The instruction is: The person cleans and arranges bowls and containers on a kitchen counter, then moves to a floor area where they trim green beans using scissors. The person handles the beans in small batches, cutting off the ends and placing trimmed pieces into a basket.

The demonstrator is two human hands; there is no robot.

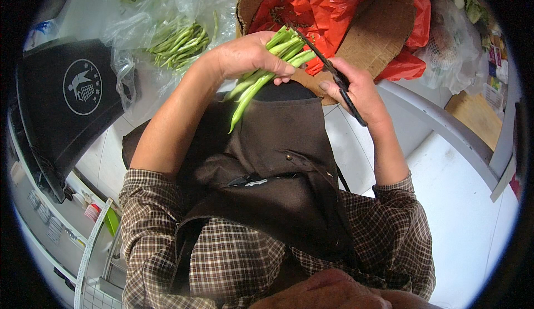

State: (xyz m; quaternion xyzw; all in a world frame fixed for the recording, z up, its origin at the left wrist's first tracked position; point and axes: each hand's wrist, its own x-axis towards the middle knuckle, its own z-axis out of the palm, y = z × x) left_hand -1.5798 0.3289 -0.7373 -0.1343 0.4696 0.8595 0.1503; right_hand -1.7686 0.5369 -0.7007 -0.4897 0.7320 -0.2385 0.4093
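Observation:
My left hand (254, 57) grips a bunch of green beans (254, 94), the stem ends pointing away from me and the longer tails hanging toward my lap. Black-handled scissors (338, 79) are in my right hand (359, 86). Their dark blades lie along the stem ends of the bunch; whether the blades are parted is hard to see. Beneath the blades, a cardboard box (377, 29) lined with a red plastic bag (333, 7) holds small dark and green scraps.
Loose green beans (181, 46) lie on a clear plastic bag (142, 29) at the left. A black bin (71, 100) stands beside it. Filled clear bags (452, 54) are at far right, above a grey metal frame (442, 121). A dark apron (275, 142) covers my lap.

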